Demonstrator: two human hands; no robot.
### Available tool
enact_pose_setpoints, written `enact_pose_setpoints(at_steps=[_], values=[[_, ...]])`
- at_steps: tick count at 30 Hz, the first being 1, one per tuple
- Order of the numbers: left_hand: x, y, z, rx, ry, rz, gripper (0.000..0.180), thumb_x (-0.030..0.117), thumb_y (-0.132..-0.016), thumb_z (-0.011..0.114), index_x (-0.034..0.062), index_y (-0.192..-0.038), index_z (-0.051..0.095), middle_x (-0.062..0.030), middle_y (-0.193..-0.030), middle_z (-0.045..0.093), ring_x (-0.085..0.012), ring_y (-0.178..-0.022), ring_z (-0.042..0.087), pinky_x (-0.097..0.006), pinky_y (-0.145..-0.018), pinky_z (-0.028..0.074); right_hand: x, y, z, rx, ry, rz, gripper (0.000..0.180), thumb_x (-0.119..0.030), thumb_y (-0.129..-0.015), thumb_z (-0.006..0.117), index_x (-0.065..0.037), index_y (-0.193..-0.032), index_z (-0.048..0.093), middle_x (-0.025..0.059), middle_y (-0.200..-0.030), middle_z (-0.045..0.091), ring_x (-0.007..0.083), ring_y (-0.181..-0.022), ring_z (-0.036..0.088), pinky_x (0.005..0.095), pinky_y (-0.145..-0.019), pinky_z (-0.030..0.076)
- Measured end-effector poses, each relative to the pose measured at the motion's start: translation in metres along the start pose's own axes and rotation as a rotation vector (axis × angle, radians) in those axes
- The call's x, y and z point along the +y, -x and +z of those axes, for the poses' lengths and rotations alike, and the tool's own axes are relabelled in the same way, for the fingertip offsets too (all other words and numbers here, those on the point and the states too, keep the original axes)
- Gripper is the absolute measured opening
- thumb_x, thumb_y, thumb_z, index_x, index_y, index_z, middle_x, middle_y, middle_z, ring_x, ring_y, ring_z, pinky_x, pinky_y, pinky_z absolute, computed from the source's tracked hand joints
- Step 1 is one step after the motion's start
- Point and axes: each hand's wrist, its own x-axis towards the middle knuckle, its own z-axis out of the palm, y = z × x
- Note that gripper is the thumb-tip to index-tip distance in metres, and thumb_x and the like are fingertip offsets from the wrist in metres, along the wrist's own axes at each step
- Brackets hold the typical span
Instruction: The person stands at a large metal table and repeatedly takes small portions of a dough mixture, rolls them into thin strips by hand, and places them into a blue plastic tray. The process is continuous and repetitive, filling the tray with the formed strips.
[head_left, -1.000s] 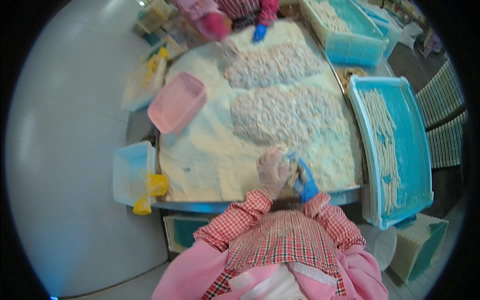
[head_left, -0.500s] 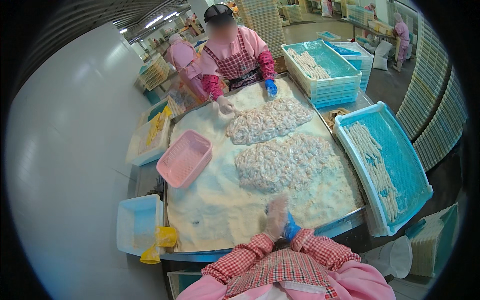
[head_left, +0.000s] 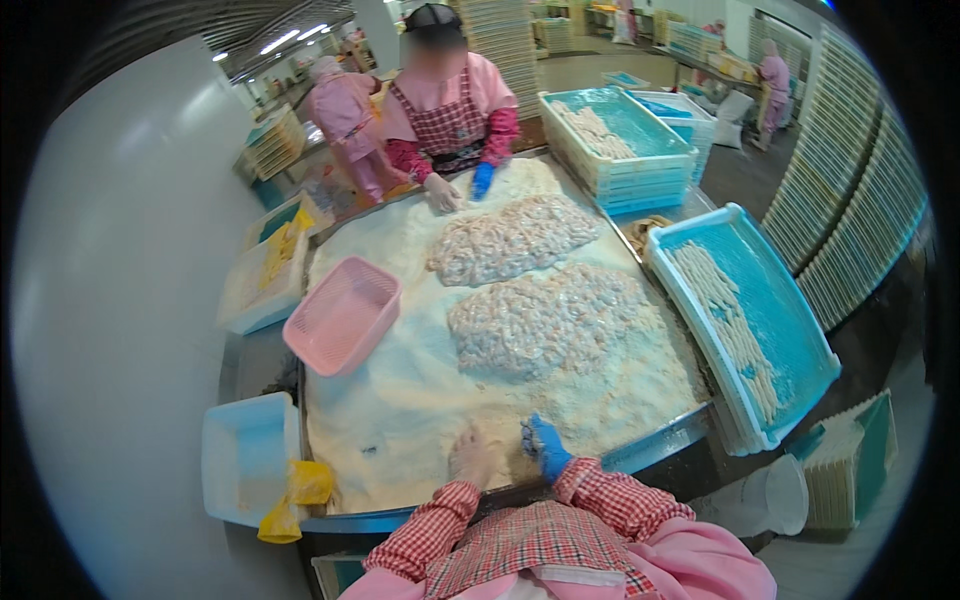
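Observation:
A wide table (head_left: 660,440) carries a thick bed of pale crumbs. My left hand (head_left: 472,455), in a crumb-dusted pale glove, lies flat on the crumbs at the near edge. Just to its right, my right hand (head_left: 547,447) in a blue glove is curled around a small crumb-coated piece. Two heaps of pale raw pieces lie further out, the nearer heap (head_left: 545,320) at mid-table and the farther heap (head_left: 515,240) behind it.
A pink basket (head_left: 343,315) sits on the crumbs at left. A blue tray (head_left: 790,330) with rows of coated pieces lies at right, and stacked trays (head_left: 615,140) stand behind. A person across the table (head_left: 450,100) works the crumbs. A white bin (head_left: 240,455) and yellow bag (head_left: 295,490) are at near left.
My view has lifted from the near edge to the whole table. My hands, pressed together a second ago, are now apart on the crumbs.

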Motion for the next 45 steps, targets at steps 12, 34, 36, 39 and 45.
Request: enact_pose_setpoints(at_steps=[12, 34, 36, 39, 45], values=[[0.091, 0.01, 0.006, 0.23, 0.453, 0.382, 0.056, 0.028, -0.096, 0.041, 0.0008, -0.143, 0.029, -0.018, -0.151, 0.027, -0.0355, -0.14, 0.021, -0.048, -0.114, 0.01, 0.061, -0.017, -0.035, -0.143, 0.183, -0.522, 0.048, -0.041, -0.1, 0.038, -0.008, -0.134, 0.045, 0.0087, -0.129, 0.052, 0.0181, -0.119, 0.046, 0.035, -0.099, 0.037], [-0.202, -0.065, 0.108, 0.114, 0.414, -0.351, 0.047, 0.019, -0.094, 0.05, -0.0034, -0.134, 0.042, -0.0155, -0.144, 0.038, -0.0284, -0.133, 0.033, -0.035, -0.111, 0.023, -0.343, 0.216, -0.422, 0.609, 0.515, -0.209, 0.065, -0.061, -0.093, 0.038, -0.012, -0.135, 0.049, 0.0108, -0.135, 0.049, 0.0235, -0.122, 0.045, 0.0426, -0.105, 0.031], [-0.058, -0.053, 0.075, 0.197, 0.644, -0.228, 0.044, 0.021, -0.095, 0.05, -0.0039, -0.131, 0.047, -0.0158, -0.142, 0.039, -0.0295, -0.132, 0.034, -0.036, -0.11, 0.024, -0.33, 0.269, -0.435, 0.647, 0.503, -0.159, 0.069, -0.064, -0.093, 0.034, -0.012, -0.135, 0.049, 0.0111, -0.139, 0.046, 0.0252, -0.125, 0.044, 0.0431, -0.106, 0.031], [0.008, -0.019, 0.024, 0.074, 0.901, -0.13, 0.042, 0.022, -0.094, 0.051, -0.0035, -0.127, 0.051, -0.0172, -0.139, 0.042, -0.0292, -0.131, 0.036, -0.038, -0.11, 0.025, -0.34, 0.278, -0.409, 0.716, 0.562, -0.059, 0.067, -0.063, -0.093, 0.035, -0.012, -0.134, 0.051, 0.012, -0.133, 0.052, 0.0259, -0.119, 0.049, 0.0437, -0.102, 0.036], [-0.071, -0.007, 0.068, 0.022, 0.313, -0.415, 0.041, 0.023, -0.094, 0.05, -0.0013, -0.126, 0.051, -0.0224, -0.138, 0.043, -0.034, -0.127, 0.04, -0.043, -0.11, 0.026, -0.332, 0.261, -0.473, 0.679, 0.658, -0.258, 0.053, -0.048, -0.096, 0.043, -0.01, -0.131, 0.054, 0.0086, -0.126, 0.058, 0.0213, -0.106, 0.057, 0.0357, -0.092, 0.043]])
